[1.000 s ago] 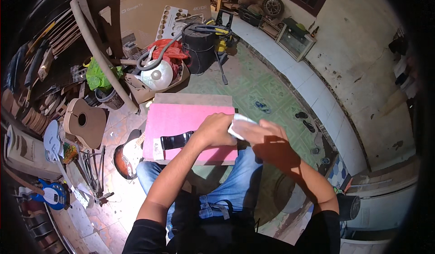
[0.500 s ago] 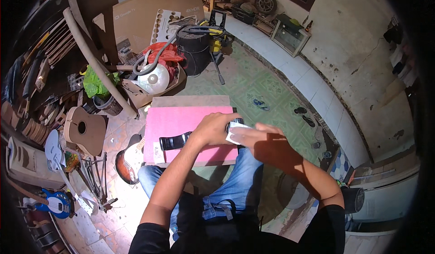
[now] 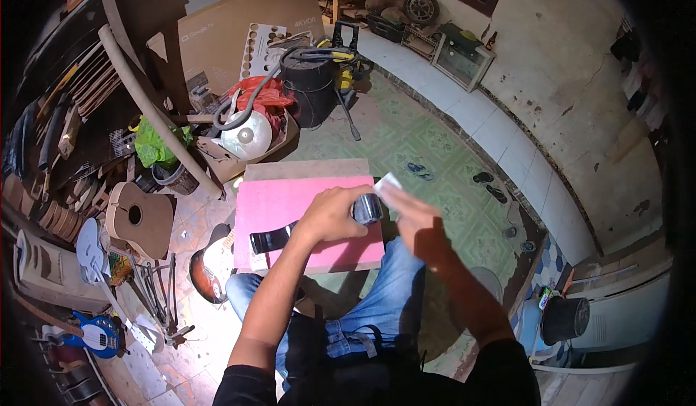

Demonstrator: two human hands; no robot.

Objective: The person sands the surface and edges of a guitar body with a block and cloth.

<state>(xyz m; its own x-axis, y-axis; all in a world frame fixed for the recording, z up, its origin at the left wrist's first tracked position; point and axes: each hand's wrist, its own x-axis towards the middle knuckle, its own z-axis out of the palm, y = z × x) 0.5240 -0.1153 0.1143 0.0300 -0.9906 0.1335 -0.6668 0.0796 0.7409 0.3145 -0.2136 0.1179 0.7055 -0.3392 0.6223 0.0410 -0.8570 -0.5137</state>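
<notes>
My left hand (image 3: 328, 214) is closed around a glossy black piece, whose wide rounded end (image 3: 367, 209) sticks out past my fingers. A curved glossy black part (image 3: 270, 240) shows on the other side of this hand, above the pink board; whether both belong to one piece is hidden by my hand. In my right hand (image 3: 417, 225), slightly blurred, a folded white cloth or paper (image 3: 388, 183) is pinched, raised just off the black end and apart from it. The pink board (image 3: 264, 199) lies before my knees on a brown panel (image 3: 308, 168).
Left of the board lie a sunburst guitar body (image 3: 212, 261), an unfinished acoustic guitar body (image 3: 140, 220) and a small blue guitar (image 3: 96, 335). Behind it stand a black drum (image 3: 308, 94) and a box (image 3: 279, 141) with a hose. Sandals (image 3: 419, 171) lie on the green floor.
My right hand has lifted the white cloth or paper off the black end, moving up and away from it. My left hand keeps its hold. The whole view has shifted slightly.
</notes>
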